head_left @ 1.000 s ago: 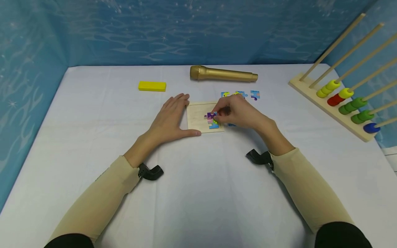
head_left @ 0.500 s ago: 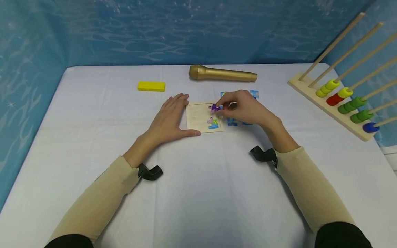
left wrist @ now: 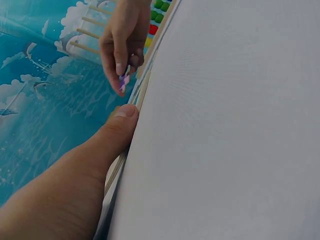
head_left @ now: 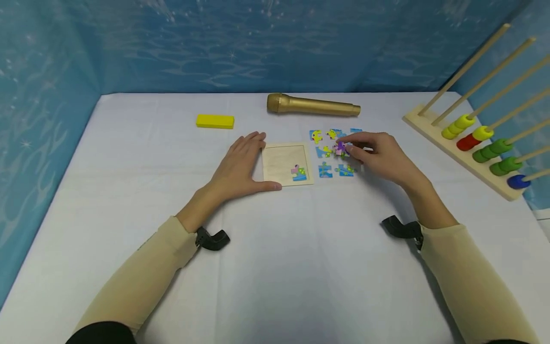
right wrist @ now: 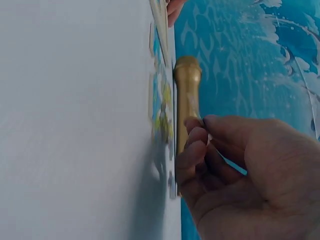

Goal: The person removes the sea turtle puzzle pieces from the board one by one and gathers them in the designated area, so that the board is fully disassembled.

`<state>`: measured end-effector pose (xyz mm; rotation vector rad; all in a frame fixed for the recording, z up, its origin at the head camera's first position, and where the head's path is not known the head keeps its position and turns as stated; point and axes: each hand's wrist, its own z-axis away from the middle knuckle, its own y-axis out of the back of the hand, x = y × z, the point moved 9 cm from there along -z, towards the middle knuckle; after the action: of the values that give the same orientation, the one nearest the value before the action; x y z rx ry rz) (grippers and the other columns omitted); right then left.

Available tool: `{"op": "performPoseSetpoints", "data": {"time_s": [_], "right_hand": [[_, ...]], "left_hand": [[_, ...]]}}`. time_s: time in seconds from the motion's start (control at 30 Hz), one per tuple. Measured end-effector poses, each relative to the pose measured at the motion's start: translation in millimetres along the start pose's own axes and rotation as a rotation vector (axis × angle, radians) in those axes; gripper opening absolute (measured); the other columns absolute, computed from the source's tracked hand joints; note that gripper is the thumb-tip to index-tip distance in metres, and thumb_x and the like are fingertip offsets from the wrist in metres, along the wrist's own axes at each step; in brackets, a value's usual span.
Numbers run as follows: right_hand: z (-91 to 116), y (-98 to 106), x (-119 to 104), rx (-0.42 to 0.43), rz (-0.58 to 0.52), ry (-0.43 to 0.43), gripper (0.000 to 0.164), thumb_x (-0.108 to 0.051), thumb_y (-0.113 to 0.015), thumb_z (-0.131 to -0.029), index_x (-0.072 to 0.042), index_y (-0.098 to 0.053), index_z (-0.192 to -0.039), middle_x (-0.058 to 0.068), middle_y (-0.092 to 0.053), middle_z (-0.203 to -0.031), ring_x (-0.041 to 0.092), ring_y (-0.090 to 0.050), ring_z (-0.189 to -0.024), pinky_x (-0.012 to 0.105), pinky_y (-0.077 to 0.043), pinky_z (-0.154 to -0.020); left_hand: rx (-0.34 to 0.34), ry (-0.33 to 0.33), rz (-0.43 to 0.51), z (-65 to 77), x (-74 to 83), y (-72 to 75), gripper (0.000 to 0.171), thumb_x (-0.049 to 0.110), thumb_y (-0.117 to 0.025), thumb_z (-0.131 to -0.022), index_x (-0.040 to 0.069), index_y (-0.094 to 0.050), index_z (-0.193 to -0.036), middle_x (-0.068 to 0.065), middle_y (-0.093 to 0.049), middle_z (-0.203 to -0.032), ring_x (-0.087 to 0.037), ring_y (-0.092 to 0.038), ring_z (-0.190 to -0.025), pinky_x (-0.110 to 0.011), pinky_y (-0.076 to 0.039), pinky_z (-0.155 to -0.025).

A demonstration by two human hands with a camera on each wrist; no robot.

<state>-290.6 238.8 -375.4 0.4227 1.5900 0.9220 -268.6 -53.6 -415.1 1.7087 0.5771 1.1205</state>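
My left hand [head_left: 241,167] lies flat with straight fingers along the left side of a square wooden puzzle tray [head_left: 275,165], its thumb at the front edge. A blue, pink and green jigsaw piece [head_left: 300,176] lies in the tray's lower right corner. My right hand [head_left: 380,155] pinches a purple jigsaw piece [head_left: 340,148] between thumb and fingers, over the loose pieces right of the tray. In the left wrist view, the purple piece [left wrist: 124,82] hangs from the right fingertips. In the right wrist view, the curled right fingers [right wrist: 190,157] mostly hide it.
Several loose jigsaw pieces [head_left: 325,171] lie in rows right of the tray. Behind them lies a gold toy microphone [head_left: 315,105]. A yellow block [head_left: 215,121] is at the back left. A wooden bead stacker [head_left: 464,148] with upright rods stands at the right.
My right hand has lifted the purple piece out of the tray and carried it right, over the loose pieces. The left hand has stayed at the tray's left side.
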Motion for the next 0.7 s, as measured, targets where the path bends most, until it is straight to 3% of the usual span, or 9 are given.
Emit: {"op": "performPoseSetpoints", "data": {"time_s": [0.07, 0.2, 0.27, 0.5, 0.7], "right_hand": [[6.5, 8.9, 10.7, 0.056, 0.004, -0.033, 0.03, -0.028, -0.06, -0.108, -0.016, -0.072, -0.133, 0.01, -0.07, -0.113, 0.015, -0.06, -0.09, 0.017, -0.045, -0.067], [18.1, 21.6, 31.6, 0.149, 0.019, -0.099, 0.03, -0.031, -0.06, -0.108, -0.014, -0.071, -0.131, 0.01, -0.064, -0.1, 0.018, -0.058, -0.084, 0.017, -0.044, -0.062], [23.0, 24.7, 40.4, 0.176, 0.037, -0.118, 0.03, -0.031, -0.06, -0.108, -0.013, -0.071, -0.13, 0.008, -0.064, -0.102, 0.018, -0.056, -0.086, 0.015, -0.044, -0.063], [25.1, 24.2, 54.4, 0.264, 0.026, -0.094, 0.031, -0.031, -0.063, -0.106, -0.013, -0.074, -0.129, 0.007, -0.067, -0.109, 0.016, -0.052, -0.097, 0.012, -0.041, -0.08], [28.8, 24.2, 58.8, 0.319, 0.017, -0.088, 0.038, -0.033, -0.076, -0.099, -0.014, -0.073, -0.131, 0.004, -0.065, -0.106, 0.014, -0.051, -0.087, 0.012, -0.04, -0.07]], "left_hand": [[-0.001, 0.0, 0.0, -0.2, 0.0, -0.6, 0.111, 0.08, -0.074, -0.077, 0.006, -0.041, -0.152, -0.006, -0.03, -0.173, -0.021, -0.016, -0.164, -0.042, -0.005, -0.136], [-0.001, 0.001, 0.002, 0.0, -0.4, -0.1, 0.111, 0.08, -0.075, -0.077, 0.005, -0.041, -0.153, -0.006, -0.029, -0.173, -0.021, -0.016, -0.164, -0.042, -0.005, -0.136], [-0.003, 0.0, 0.004, -0.3, 0.0, -0.3, 0.111, 0.079, -0.075, -0.078, 0.005, -0.041, -0.153, -0.007, -0.029, -0.173, -0.021, -0.016, -0.164, -0.042, -0.005, -0.136], [0.006, 0.002, 0.011, 0.0, -1.8, 0.7, 0.11, 0.078, -0.076, -0.077, 0.005, -0.041, -0.152, -0.006, -0.03, -0.173, -0.021, -0.015, -0.164, -0.042, -0.006, -0.136], [0.008, -0.005, 0.018, -0.5, -1.1, -0.9, 0.109, 0.078, -0.077, -0.077, 0.005, -0.042, -0.151, -0.007, -0.03, -0.173, -0.022, -0.016, -0.164, -0.043, -0.007, -0.135]]}}
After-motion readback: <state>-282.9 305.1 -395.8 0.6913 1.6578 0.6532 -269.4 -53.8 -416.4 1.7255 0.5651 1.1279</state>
